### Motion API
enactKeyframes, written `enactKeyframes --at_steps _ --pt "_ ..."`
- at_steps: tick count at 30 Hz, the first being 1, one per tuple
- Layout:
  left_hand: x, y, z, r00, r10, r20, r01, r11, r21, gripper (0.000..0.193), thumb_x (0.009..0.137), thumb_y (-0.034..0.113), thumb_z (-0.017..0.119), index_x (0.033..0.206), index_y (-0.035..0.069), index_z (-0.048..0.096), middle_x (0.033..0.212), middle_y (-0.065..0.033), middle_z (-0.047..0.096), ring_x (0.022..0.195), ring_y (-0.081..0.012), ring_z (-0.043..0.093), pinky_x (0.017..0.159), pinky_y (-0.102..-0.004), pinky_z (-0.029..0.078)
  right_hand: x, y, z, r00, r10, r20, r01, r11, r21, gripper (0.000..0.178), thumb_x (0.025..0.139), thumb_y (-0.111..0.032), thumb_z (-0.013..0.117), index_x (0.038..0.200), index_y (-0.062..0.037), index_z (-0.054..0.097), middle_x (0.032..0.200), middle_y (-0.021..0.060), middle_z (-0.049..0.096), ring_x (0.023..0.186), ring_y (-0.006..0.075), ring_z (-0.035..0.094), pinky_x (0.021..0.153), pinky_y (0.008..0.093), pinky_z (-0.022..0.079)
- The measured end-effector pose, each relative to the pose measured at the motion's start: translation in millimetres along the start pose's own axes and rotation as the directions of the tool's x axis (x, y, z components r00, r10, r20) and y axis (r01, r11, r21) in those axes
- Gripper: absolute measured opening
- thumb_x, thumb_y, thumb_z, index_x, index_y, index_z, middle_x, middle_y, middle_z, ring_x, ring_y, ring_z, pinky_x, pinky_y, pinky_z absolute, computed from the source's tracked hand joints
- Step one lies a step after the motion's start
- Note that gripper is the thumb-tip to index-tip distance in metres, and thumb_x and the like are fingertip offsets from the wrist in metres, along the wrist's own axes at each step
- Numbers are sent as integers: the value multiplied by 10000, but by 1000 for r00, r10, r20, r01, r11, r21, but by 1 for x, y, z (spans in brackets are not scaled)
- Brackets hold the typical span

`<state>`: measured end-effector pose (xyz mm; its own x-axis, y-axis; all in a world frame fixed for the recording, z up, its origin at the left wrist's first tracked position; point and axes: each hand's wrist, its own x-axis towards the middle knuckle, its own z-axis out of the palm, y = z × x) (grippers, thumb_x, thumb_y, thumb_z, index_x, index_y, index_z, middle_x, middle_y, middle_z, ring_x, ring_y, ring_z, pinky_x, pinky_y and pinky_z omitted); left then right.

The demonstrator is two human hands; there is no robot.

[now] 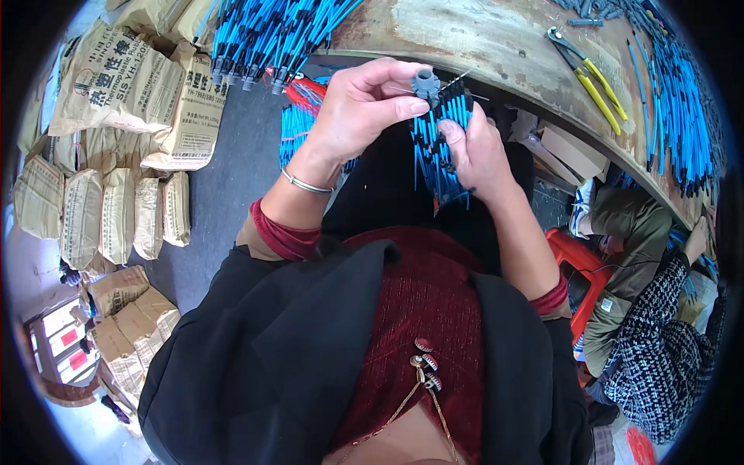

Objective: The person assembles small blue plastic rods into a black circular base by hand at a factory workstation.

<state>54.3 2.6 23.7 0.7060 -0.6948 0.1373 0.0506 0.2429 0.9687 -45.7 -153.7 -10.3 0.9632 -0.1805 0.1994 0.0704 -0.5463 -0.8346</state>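
Observation:
Up at the bench's near edge, my left hand pinches a grey plastic fitting with a round hole in its top, between thumb and fingers. Close beside it my right hand is closed around a bunch of thin blue tubes with black ends, which hangs down over my lap. Thin wire-like pieces stick out near the fitting. Whether the fitting is joined to the tubes is hard to make out, because my fingers cover part of both.
The wooden bench carries blue tube bundles, pliers with yellow handles and a blue tube pile. Paper sacks stand at left. At right are a red chair and another person's patterned sleeve.

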Motion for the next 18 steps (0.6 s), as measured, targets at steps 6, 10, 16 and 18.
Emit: enactKeyframes --at_steps 6,10,16,18 --pt "-1 5 -4 998 -61 20 61 998 -6 358 757 -61 647 1106 -7 587 929 -59 646 830 -87 597 742 -213 488 5 0 -1 990 30 137 -5 985 -173 309 889 -225 498 1050 34 450 799 246 588 764 432 574 681 441 455" --pt "-4 5 -9 997 -28 77 24 999 45 365 755 -63 647 1110 -7 587 932 -52 644 823 -85 595 736 -210 486 3 3 -3 990 -28 137 49 986 -157 288 903 -241 482 1014 24 460 772 211 597 719 379 600 664 407 466" --pt "1 8 -14 958 24 285 -45 996 70 371 739 -50 663 1102 -9 600 896 -17 612 810 -76 582 705 -197 473 6 16 -18 915 -143 377 76 979 188 328 933 -319 424 982 1 478 768 118 609 690 231 610 645 338 475" --pt "5 9 -17 945 32 327 -78 988 130 381 725 -35 675 1098 -11 602 910 -33 603 793 -79 572 690 -197 468 9 20 -19 898 -184 400 97 969 228 343 938 -337 411 978 -3 482 772 103 609 689 206 607 641 325 475"
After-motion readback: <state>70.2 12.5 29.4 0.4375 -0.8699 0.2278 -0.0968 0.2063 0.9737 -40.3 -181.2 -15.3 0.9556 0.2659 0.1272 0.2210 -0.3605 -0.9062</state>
